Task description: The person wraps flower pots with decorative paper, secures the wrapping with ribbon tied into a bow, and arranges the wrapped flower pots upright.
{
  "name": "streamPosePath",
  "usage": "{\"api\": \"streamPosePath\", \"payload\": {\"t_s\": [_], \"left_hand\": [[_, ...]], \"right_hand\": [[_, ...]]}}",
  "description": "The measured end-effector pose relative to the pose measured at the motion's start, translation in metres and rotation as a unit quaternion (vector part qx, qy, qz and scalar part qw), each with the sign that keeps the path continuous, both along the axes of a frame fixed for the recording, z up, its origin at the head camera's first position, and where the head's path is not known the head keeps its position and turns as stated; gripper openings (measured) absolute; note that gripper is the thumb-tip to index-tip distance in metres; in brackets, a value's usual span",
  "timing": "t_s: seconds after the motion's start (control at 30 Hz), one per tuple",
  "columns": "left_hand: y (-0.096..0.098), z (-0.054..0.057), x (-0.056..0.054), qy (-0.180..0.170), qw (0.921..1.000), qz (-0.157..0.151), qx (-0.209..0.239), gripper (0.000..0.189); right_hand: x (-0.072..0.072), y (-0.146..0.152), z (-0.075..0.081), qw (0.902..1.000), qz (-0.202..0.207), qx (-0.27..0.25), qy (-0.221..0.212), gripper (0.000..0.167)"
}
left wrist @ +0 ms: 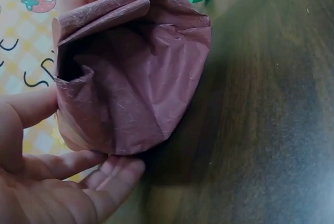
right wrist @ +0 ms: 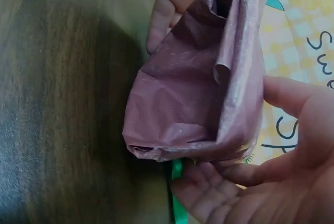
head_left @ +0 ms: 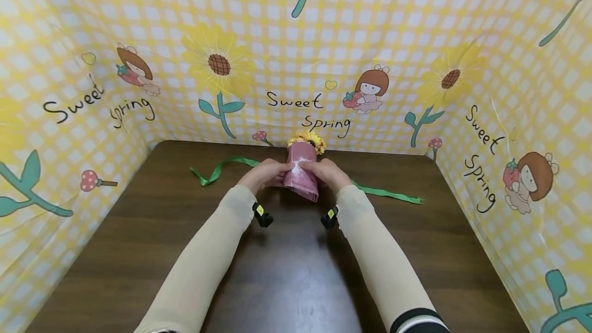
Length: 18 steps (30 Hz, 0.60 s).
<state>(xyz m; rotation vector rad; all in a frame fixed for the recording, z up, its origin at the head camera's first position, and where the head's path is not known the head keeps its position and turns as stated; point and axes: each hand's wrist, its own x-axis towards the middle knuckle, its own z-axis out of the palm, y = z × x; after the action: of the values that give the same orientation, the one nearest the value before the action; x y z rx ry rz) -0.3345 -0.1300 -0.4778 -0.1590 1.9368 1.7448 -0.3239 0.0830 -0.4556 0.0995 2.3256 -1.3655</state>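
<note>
Between both hands is a bouquet rolled in pink wrapping paper (head_left: 302,168), near the table's far edge. Yellow flowers (head_left: 309,139) show at its far end. My left hand (head_left: 267,173) grips the wrap from the left, thumb on top and fingers curled beneath. From the right, my right hand (head_left: 329,172) holds it the same way. Both wrist views look into the wrap's open near end, where the pink paper (left wrist: 151,78) is folded over in layers. A green ribbon (head_left: 222,167) lies beneath the bouquet, one end out to each side; in the right wrist view the ribbon (right wrist: 178,195) passes under the wrap.
The brown wooden table (head_left: 287,271) stretches toward me. Yellow checked cloth (head_left: 287,40) with printed flowers and figures stands as walls behind it and on both sides.
</note>
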Motion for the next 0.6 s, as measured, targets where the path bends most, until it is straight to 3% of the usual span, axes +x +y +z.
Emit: {"api": "streamPosePath", "payload": {"t_s": [0.13, 0.27, 0.43, 0.6], "left_hand": [[0.004, -0.005, -0.002, -0.005, 0.9989, 0.015, 0.045, 0.05], [0.004, -0.009, -0.002, -0.02, 0.9977, 0.023, 0.061, 0.05], [0.005, -0.005, 0.008, -0.044, 0.998, 0.014, 0.042, 0.055], [0.006, 0.002, 0.02, -0.051, 0.9985, 0.01, 0.013, 0.055]], "right_hand": [[-0.001, 0.001, -0.006, 0.9994, -0.016, 0.01, 0.028, 0.066], [-0.001, 0.003, -0.013, 0.9979, -0.009, 0.026, 0.058, 0.056], [0.004, 0.007, -0.015, 0.9988, -0.001, 0.014, 0.046, 0.047], [0.014, 0.01, -0.015, 0.9991, 0.018, 0.003, 0.039, 0.048]]}}
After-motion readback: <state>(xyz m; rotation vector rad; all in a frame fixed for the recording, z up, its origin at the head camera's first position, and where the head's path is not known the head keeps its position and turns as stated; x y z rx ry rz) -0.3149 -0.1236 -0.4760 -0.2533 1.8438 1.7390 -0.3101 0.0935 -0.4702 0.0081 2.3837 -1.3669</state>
